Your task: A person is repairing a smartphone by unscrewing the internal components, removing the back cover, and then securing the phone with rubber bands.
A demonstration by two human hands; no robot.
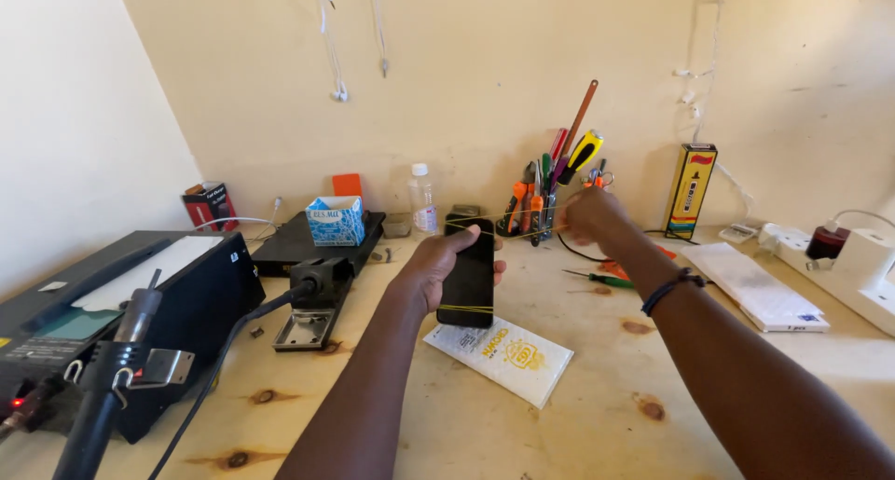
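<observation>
My left hand (436, 267) holds a black smartphone (469, 275) upright over the middle of the wooden bench, fingers wrapped round its left edge. A yellow rubber band (466, 308) crosses the phone near its lower end. Another yellow band (522, 219) stretches from the phone's top to my right hand (589, 215), which pinches it and pulls it to the right. My right wrist wears a dark bracelet (671, 288). A white packet with a yellow print (508, 354) lies flat on the bench just below the phone.
A black machine (121, 303) and a soldering iron in its stand (107, 377) fill the left. A holder of screwdrivers and pliers (550, 196), a small bottle (422, 198) and a blue box (336, 221) stand at the back. A power strip (839, 261) and flat white package (760, 289) lie right.
</observation>
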